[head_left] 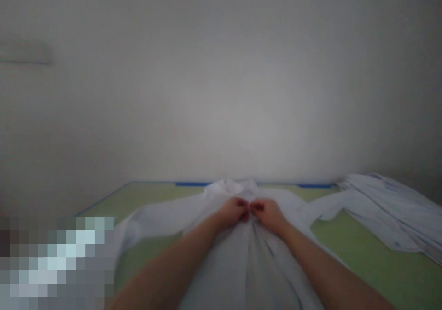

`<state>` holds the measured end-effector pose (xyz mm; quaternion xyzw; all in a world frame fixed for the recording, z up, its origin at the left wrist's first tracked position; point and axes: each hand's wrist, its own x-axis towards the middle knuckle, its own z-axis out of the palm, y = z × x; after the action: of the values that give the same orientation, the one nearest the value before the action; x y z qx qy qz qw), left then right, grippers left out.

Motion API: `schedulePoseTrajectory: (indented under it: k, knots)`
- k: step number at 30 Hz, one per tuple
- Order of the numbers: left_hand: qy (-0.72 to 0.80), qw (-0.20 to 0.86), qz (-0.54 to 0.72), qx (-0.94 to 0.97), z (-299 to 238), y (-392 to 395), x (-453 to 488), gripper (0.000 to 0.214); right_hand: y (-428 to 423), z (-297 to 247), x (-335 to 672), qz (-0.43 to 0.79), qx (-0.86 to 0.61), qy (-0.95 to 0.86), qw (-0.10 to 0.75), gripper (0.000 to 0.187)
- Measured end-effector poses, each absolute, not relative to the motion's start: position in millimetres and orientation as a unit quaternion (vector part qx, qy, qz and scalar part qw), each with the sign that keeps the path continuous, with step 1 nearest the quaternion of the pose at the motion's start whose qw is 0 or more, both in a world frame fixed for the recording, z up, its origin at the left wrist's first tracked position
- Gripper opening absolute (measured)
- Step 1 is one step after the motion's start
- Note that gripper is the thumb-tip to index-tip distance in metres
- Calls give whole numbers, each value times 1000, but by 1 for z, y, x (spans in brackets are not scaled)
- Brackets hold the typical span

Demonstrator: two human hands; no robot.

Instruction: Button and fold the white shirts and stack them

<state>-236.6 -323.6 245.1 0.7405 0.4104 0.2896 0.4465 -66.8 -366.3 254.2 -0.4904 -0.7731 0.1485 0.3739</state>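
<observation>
A white long-sleeved shirt [221, 264] lies spread on a green table, its collar toward the wall and its sleeves stretched out to both sides. Just below the collar, my left hand [235, 211] pinches the front of the shirt. My right hand [267, 213] pinches the cloth right beside it, the fingertips of both hands almost meeting at the front opening. Folds run down from that point toward me. Whether a button sits between the fingers is too blurred to make out.
The green table top [331, 236] has a blue edge along the back, against a grey wall [221, 80]. A pile of white garments [390, 209] lies at the right, touching the shirt's sleeve. A pixelated patch covers the lower left.
</observation>
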Motion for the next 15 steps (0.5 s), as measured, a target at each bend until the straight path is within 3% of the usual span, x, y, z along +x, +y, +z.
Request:
schedulePoseTrajectory:
  k: [10,15]
  knots:
    - [254,665,334,618,242,-320,-241,17,-372,260,-69,127,-474,-770,408,20]
    - [258,709,327,569,246,-325,-242,20,-372,261,-67,101,-444,-790,410,16]
